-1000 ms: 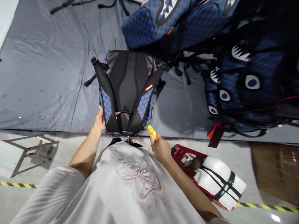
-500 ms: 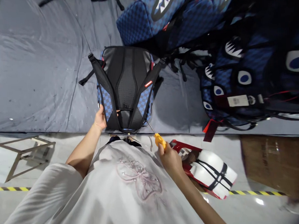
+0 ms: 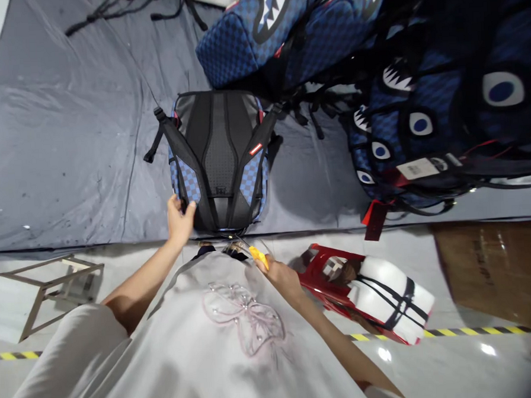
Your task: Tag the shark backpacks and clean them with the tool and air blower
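Note:
A blue-and-black checkered backpack (image 3: 218, 148) lies on the grey cloth with its padded black back panel and shoulder straps facing up. At its lower left side is my left hand (image 3: 180, 220), thumb and fingers apart around the bag's edge. Whether the fingertips touch the side is hard to make out. My right hand (image 3: 282, 276) is closed around the yellow handle of a tool with a thin metal shaft (image 3: 258, 257). This tool sits just below the table's front edge, its shaft pointing up and left towards the bag's bottom. Its exact kind is not clear.
More blue checkered backpacks (image 3: 248, 39) with shark-mouth and eye patches are piled at the back and right. A red stool (image 3: 336, 287) with a strapped white bundle, a cardboard box (image 3: 496, 270) and a wooden-framed stool (image 3: 43, 288) stand on the floor.
My left hand has come out from the strap opening and its fingers have parted. My right hand has drawn the tool left and down, away from the bag's lower right corner.

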`<state>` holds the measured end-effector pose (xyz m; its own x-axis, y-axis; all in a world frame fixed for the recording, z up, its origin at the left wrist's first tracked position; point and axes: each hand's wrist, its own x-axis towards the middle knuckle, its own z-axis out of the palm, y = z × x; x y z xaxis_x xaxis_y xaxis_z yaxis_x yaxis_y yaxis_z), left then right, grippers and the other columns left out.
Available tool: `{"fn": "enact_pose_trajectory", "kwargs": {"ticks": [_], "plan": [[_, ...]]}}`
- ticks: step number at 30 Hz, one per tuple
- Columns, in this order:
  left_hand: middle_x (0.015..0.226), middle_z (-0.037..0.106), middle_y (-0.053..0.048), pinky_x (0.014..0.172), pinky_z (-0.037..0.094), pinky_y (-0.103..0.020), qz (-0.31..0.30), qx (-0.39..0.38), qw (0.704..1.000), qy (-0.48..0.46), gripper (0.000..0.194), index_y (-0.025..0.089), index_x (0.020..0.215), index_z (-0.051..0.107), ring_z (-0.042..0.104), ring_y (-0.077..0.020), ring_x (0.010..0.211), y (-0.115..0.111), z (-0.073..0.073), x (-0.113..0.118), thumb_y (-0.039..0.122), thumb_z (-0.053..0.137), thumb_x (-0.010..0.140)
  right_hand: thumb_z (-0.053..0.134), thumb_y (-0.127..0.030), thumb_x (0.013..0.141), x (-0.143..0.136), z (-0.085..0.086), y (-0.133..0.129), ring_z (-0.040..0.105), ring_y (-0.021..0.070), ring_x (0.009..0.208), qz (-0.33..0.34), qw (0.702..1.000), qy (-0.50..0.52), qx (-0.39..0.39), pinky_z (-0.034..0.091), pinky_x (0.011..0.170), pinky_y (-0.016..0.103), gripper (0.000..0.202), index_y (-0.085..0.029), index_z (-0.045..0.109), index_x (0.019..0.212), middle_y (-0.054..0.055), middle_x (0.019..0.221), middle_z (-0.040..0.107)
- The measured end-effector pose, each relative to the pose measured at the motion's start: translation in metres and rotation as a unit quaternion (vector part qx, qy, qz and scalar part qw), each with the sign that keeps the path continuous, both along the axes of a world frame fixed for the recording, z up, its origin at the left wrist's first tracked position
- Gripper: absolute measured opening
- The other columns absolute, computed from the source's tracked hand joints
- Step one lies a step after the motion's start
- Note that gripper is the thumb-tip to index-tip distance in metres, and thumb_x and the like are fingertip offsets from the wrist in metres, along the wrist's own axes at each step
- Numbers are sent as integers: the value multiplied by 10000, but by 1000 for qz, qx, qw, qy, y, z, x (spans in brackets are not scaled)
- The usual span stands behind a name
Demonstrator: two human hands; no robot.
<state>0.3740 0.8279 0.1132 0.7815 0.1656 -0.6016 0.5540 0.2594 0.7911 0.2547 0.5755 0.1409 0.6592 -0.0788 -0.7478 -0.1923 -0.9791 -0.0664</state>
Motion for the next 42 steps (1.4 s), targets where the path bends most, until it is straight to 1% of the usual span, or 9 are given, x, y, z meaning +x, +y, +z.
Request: {"fn": "enact_pose_trajectory", "kwargs": {"ticks": [4, 9, 14, 22, 26, 29, 32, 38, 42], "plan": [[1668, 71, -91, 1243, 34, -546, -333, 429, 791, -281, 812, 243, 1542, 325, 25, -320, 1542, -36, -9, -21, 213, 678, 811, 298, -475, 1039, 3, -8, 7, 707, 269, 975, -33, 999, -5, 16, 468, 756, 311, 439, -170, 563, 1210, 140, 1009, 740], [1639, 98, -214, 1209, 119, -605, -506, 564, 571, -316, 962, 141, 1575, 220, 59, -388, 1526, -71, -44, -7, 140, 675, 728, 335, -447, 1035, 4, -13, 14, 700, 243, 1008, -96, 995, -4, 26, 470, 798, 303, 427, -163, 580, 1239, 146, 1068, 733], [1463, 455, -293, 1088, 396, -511, -518, 521, 588, -339, 890, 91, 1571, 219, 447, -400, 1375, -85, -37, 21, 21, 541, 744, 344, -447, 1031, 1, -10, 13, 713, 235, 951, -153, 986, -45, 47, 460, 739, 291, 420, -173, 618, 1193, 126, 1027, 745], [1517, 456, -21, 1201, 315, -357, -138, 254, 862, -416, 861, 341, 1547, 272, 416, -253, 1419, -126, 100, 45, 282, 705, 804, 384, -357, 999, -17, 33, 3, 714, 231, 852, -181, 947, -249, 87, 417, 698, 266, 326, -163, 577, 1176, 97, 939, 750], [1550, 409, -22, 1202, 317, -368, -37, 165, 914, -368, 705, 336, 1513, 274, 399, -199, 1430, -112, 68, 17, 425, 593, 891, 412, -372, 962, -33, 37, -8, 707, 220, 795, -152, 937, -296, 109, 420, 672, 252, 326, -179, 591, 1155, 74, 861, 746], [1256, 671, -103, 1054, 482, -430, -198, 123, 947, -220, 550, 266, 1306, 550, 628, -276, 1191, -85, 18, -21, 524, 643, 829, 404, -357, 977, -39, 27, -17, 708, 215, 791, -187, 950, -237, 84, 415, 655, 250, 310, -190, 584, 1165, 61, 860, 746], [1048, 749, -119, 924, 549, -467, -404, 159, 885, -172, 402, 257, 1134, 690, 707, -318, 1000, -58, -3, -50, 537, 612, 855, 349, -367, 1016, -36, 10, -23, 710, 226, 835, -238, 957, -158, 50, 408, 655, 263, 322, -193, 582, 1154, 75, 907, 751], [1621, 226, -163, 1206, 186, -609, -480, 469, 631, -388, 898, 204, 1522, 382, 176, -394, 1508, -73, -1, -18, 383, 789, 741, 311, -408, 1025, -45, -21, -37, 712, 231, 856, -271, 952, -122, 69, 408, 653, 276, 367, -202, 605, 1105, 85, 908, 748], [1431, 552, -148, 1139, 369, -503, -511, 506, 590, -368, 559, 197, 1395, 562, 509, -329, 1345, -105, 3, 32, 184, 645, 843, 292, -414, 991, -82, -29, -56, 710, 269, 818, -301, 936, -157, 90, 437, 645, 311, 426, -153, 608, 1106, 133, 881, 738]]}}
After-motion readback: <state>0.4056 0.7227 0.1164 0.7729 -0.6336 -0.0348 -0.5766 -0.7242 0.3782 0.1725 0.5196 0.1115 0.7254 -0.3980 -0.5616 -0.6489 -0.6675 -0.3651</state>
